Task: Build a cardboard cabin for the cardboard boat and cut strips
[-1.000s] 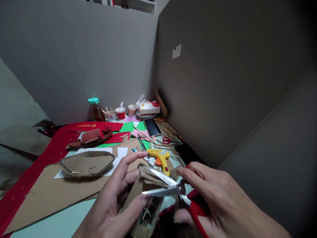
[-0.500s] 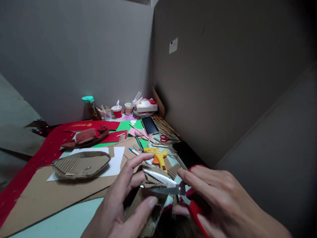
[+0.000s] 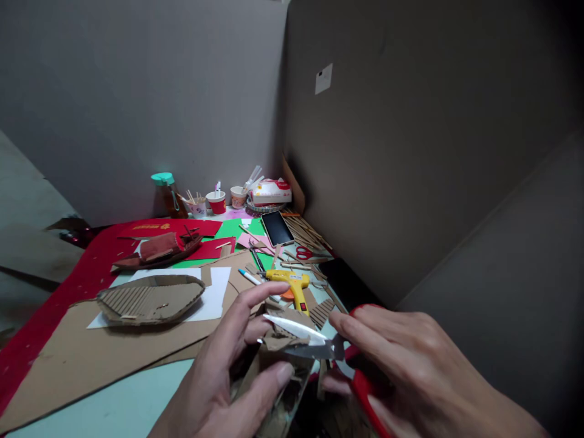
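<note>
My left hand (image 3: 237, 365) is closed round a folded cardboard piece (image 3: 287, 395), with the thumb pressed on its near side and the index finger raised over it. In my right hand (image 3: 410, 359) are red-handled scissors (image 3: 314, 347). Their blades stand apart around a torn edge of the cardboard, just beside my left fingers. Much of the cardboard's lower part lies in shadow or behind my hands. Beyond my left fingers lies a yellow glue gun (image 3: 292, 280). A cardboard boat hull (image 3: 152, 299) rests on white paper to the left.
A reddish model boat (image 3: 159, 248) sits farther back. Cups with sticks and pens (image 3: 216, 202), a bottle (image 3: 171, 194) and a tissue pack (image 3: 271, 191) line the wall. A phone (image 3: 277, 228), small red scissors (image 3: 304, 252) and cardboard strips (image 3: 305, 234) lie at the right, near the grey partition (image 3: 410, 152).
The scissor blades have closed slightly on the cardboard, and its cut edge now folds up a little more. Both hands stay nearly in place; the view has shifted slightly.
</note>
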`<state>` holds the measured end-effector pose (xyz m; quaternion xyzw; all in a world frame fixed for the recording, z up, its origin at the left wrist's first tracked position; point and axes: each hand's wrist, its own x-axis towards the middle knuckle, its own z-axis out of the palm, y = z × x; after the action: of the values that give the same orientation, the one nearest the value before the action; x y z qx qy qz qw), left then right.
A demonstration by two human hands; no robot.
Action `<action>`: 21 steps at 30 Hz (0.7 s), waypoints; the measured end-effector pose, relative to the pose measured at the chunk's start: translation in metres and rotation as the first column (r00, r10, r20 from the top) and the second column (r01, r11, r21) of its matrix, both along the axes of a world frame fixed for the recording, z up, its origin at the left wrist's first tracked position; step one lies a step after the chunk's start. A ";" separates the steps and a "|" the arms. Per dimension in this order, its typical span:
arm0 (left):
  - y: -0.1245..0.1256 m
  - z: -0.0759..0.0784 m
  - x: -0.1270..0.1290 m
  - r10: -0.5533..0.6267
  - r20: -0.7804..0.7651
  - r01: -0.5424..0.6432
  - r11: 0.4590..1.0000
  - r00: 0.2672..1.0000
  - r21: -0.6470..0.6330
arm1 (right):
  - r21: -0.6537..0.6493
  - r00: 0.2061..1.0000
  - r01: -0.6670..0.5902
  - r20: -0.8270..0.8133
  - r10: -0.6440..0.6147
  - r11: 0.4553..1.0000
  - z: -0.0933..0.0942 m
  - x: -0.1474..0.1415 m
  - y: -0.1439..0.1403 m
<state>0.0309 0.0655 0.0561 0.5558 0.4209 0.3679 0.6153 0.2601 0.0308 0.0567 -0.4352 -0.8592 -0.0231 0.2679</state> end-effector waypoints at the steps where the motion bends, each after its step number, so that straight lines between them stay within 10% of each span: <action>1: 0.000 0.000 0.000 -0.002 0.007 0.002 1.000 1.000 -0.002 | -0.006 1.000 -0.005 0.001 0.005 1.000 0.000 0.000 0.000; 21: 0.001 -0.001 -0.002 0.053 -0.045 -0.052 0.998 0.998 0.023 | -0.150 0.998 0.027 0.066 -0.017 0.988 0.000 0.001 0.004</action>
<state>0.0288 0.0664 0.0549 0.5593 0.4454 0.3756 0.5897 0.2614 0.0348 0.0567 -0.4628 -0.8619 0.0250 0.2059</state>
